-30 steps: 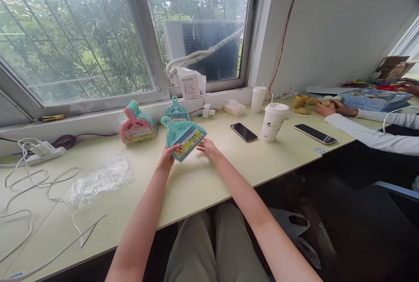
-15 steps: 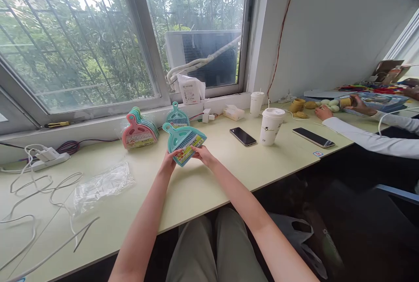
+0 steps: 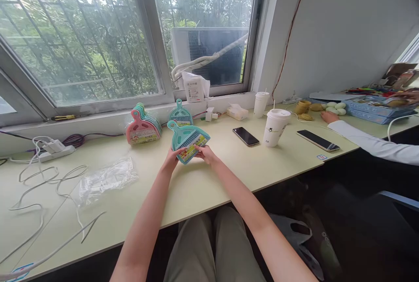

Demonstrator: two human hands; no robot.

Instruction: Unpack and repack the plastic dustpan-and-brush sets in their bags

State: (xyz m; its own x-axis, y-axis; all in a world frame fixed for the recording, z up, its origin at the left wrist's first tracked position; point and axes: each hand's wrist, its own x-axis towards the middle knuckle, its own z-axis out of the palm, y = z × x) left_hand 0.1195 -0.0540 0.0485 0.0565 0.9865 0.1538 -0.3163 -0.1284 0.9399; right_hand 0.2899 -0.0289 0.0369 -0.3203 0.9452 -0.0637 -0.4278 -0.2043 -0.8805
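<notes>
I hold a small teal dustpan-and-brush set (image 3: 187,137) with a colourful label just above the pale green desk (image 3: 203,186). My left hand (image 3: 170,159) grips its lower left edge. My right hand (image 3: 205,154) pinches its lower right edge at the label. Behind it a single teal set (image 3: 180,115) leans against the window sill. To its left stands a stack of several sets (image 3: 143,125), pink in front.
An empty clear plastic bag (image 3: 106,178) and white cables (image 3: 39,186) lie at left. Two phones (image 3: 246,136) (image 3: 318,139) and two white cups (image 3: 274,126) (image 3: 261,104) stand at right. Another person's sleeved arm (image 3: 373,144) rests on the desk at far right.
My right hand has closed in from beside the dustpan set onto its label edge. The other person's hand has moved about at the far right.
</notes>
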